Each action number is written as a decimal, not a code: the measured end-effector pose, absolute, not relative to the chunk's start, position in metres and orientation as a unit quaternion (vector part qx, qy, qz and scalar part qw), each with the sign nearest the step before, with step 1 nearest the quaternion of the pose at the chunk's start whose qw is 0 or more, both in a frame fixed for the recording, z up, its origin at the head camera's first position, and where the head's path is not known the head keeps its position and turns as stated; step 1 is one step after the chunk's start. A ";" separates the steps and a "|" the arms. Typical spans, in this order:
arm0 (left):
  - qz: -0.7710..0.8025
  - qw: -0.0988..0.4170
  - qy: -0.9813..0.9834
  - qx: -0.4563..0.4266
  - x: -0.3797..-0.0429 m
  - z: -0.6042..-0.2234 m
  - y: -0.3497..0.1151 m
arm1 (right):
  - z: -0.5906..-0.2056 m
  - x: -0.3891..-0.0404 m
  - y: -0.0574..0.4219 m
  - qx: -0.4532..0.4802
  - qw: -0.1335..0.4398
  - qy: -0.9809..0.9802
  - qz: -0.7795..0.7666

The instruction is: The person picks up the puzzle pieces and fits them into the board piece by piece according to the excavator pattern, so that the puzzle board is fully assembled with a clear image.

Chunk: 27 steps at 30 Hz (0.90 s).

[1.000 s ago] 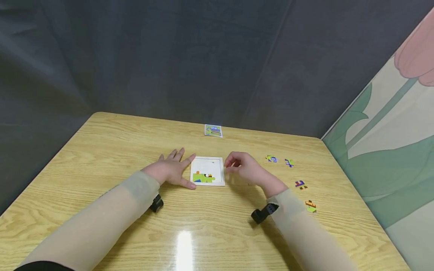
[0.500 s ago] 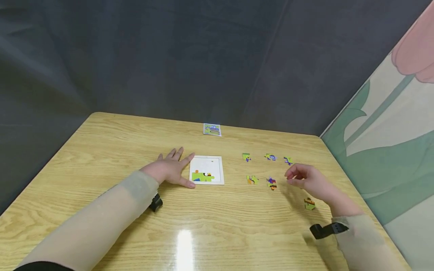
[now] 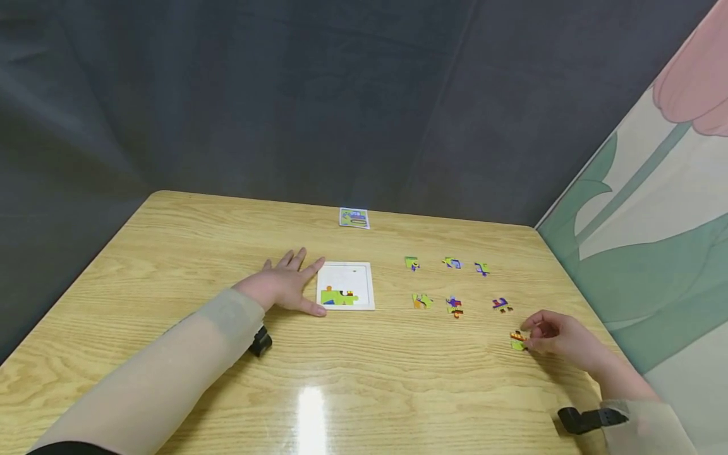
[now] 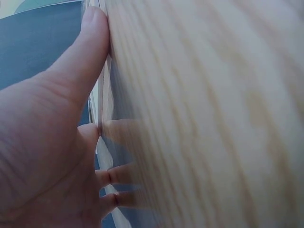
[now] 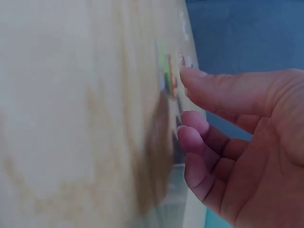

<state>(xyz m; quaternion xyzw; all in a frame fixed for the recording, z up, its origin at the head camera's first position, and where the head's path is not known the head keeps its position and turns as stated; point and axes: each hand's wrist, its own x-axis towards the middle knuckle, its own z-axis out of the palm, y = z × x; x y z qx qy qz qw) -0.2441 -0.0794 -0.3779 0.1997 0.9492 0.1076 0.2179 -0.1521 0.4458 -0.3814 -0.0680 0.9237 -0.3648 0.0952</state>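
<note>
Eyes on your right hand [image 3: 569, 341], out at the right side of the table [image 3: 398, 379]: the puzzle piece [image 3: 517, 341] with the orange-striped top and green base lies flat, just left of its fingertips. Your right thumb and fingers are bent but parted, nothing gripped between them; whether a tip brushes the piece, I cannot tell. No long axis to call either: it looks roughly as broad as tall, and it's too small to be sure. Your right hand is by far the nearer. Way across, your left hand [image 3: 287, 287] has its fingers spread and grasps nothing, thumb and forefinger at the left edge of the white frame [image 3: 341, 275], where a green strip [image 3: 332, 297] fills the lower left. Now the room: the table's right edge runs close by your right wrist, so that side looks tight. A blue-and-red piece [image 3: 502, 305] sits just beyond on the far side, with a purple-and-orange piece [image 3: 454, 306] left of it. On your side of those two, a bare lane of tabletop runs left toward the frame.
</note>
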 end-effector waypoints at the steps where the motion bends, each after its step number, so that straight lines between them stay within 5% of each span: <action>1: 0.108 0.219 0.949 0.199 -0.244 -0.377 -0.079 | -0.383 -0.151 0.447 -0.071 0.093 0.923 -0.367; 27: 0.110 0.216 0.949 0.200 -0.244 -0.378 -0.080 | -0.389 -0.148 0.437 -0.064 0.074 0.935 -0.341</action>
